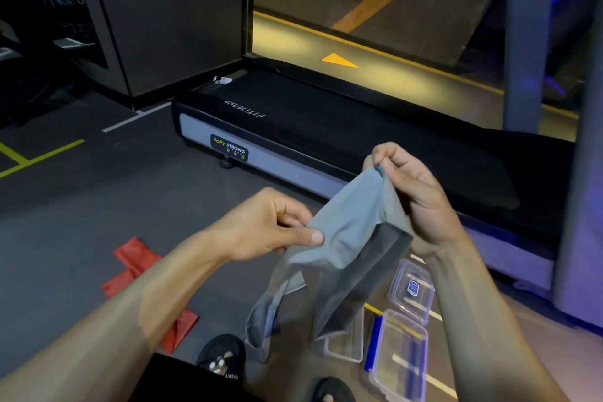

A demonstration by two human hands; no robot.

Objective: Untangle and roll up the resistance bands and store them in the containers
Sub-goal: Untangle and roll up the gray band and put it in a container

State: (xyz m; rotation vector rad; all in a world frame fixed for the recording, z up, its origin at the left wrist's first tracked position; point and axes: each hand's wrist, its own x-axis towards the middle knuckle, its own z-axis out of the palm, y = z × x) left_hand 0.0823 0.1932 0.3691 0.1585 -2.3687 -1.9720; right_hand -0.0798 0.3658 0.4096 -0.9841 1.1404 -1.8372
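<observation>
A grey resistance band [346, 238] is being held up in the air between both hands, above the floor [114, 206] and in front of a treadmill [293, 127]. Its upper edge is being pinched by the right hand [411, 192], fingers curled round the gathered material, while a lower fold is being pinched between thumb and fingers of the left hand [270, 225]. The hands are being kept a little apart, so the band is being spread into a loose, sagging sheet. A twisted tail is hanging down near a sandalled foot [222, 359].

Trouble is likely to come from that tail: if rolling is being started before the twist is worked out, a lumpy roll is probably being made, one too bulky for a container. The thin material is also likely to slip from a light pinch, and the loose end could be stepped on or dragged on the floor.

Clear plastic containers [401, 356] are lying on the floor just below the band, near a lid [411, 290] with a blue label; they could be knocked by the dangling end. A red band [137, 264] is lying on the floor to the left, partly hidden by the left forearm, and is still waiting to be handled.
</observation>
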